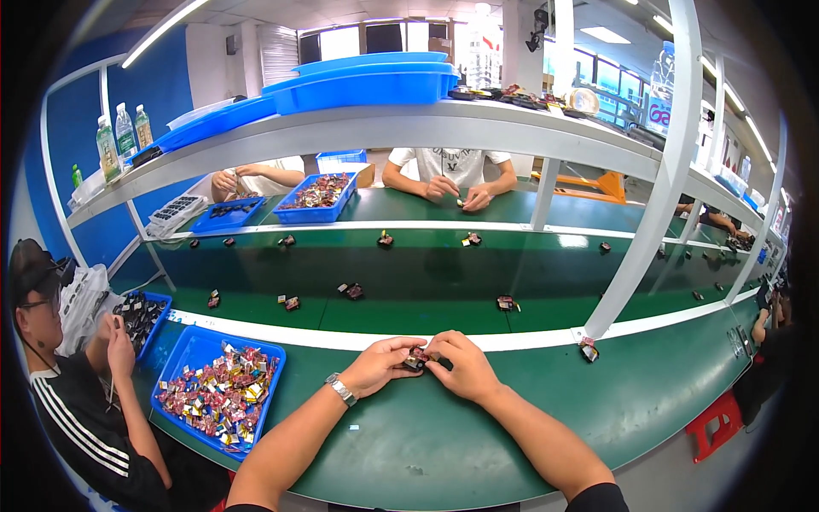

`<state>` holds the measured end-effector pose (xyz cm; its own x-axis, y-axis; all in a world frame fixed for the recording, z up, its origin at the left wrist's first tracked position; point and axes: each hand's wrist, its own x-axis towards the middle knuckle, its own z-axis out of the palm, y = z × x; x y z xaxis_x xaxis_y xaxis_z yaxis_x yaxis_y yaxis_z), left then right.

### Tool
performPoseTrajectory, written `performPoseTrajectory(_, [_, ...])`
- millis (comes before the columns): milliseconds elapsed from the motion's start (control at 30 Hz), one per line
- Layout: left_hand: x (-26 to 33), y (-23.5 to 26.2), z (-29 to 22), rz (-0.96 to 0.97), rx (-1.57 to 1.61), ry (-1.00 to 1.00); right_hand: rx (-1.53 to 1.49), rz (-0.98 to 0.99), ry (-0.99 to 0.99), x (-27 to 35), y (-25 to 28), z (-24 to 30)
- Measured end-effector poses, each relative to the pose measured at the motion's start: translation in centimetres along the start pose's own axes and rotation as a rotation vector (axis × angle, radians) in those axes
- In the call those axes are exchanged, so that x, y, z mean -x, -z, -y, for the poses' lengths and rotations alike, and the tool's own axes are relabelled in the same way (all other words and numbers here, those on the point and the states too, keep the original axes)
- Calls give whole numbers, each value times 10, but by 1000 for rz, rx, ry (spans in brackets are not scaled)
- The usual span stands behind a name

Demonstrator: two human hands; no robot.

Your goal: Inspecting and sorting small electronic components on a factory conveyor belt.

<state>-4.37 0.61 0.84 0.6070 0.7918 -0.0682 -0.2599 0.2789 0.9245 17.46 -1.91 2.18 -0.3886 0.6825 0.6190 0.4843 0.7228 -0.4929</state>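
Both hands met at a small dark-and-red unit over the near green bench.
The unit sat between the hands, right of the blue tray and just on the near side of the white rail; whether it touched the bench could not be told. The left hand pinched it from the left with thumb and fingers; the right hand had its fingers curled against the right side, their tips partly hidden. For such fine handling, the left seemed best used as a steady clamp, the right fingertips working with light pressure so the small parts were not strained. Both forearms slanted inward from the near edge, backs of the hands upward.
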Motion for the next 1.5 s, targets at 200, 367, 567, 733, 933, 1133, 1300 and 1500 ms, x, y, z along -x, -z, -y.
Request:
performPoseTrajectory(200, [2,-7,-8,-14,-106,45,30,0,27,0,1,-2])
performPoseTrajectory(367, [0,-12,0,-81,50,16,105,19,113,-1,2,1])
performPoseTrajectory(567, [-1,-13,6,-58,129,-36,159,-32,160,-1,1,6])
performPoseTrajectory(733, [-1,-18,9,-40,114,-65,173,-7,87,-1,-3,4])
performPoseTrajectory(933, [-3,-18,11,-40,88,-61,103,1,24,0,0,4])
performPoseTrajectory(1133, [-4,-16,14,-38,88,-77,99,-1,77,1,0,0])
performPoseTrajectory(1300, [-4,-13,12,50,129,-109,-31,-15,-84,1,-1,1])
performPoseTrajectory(1500, [-5,-12,15,69,50,-124,-26,8,-120,1,-1,2])
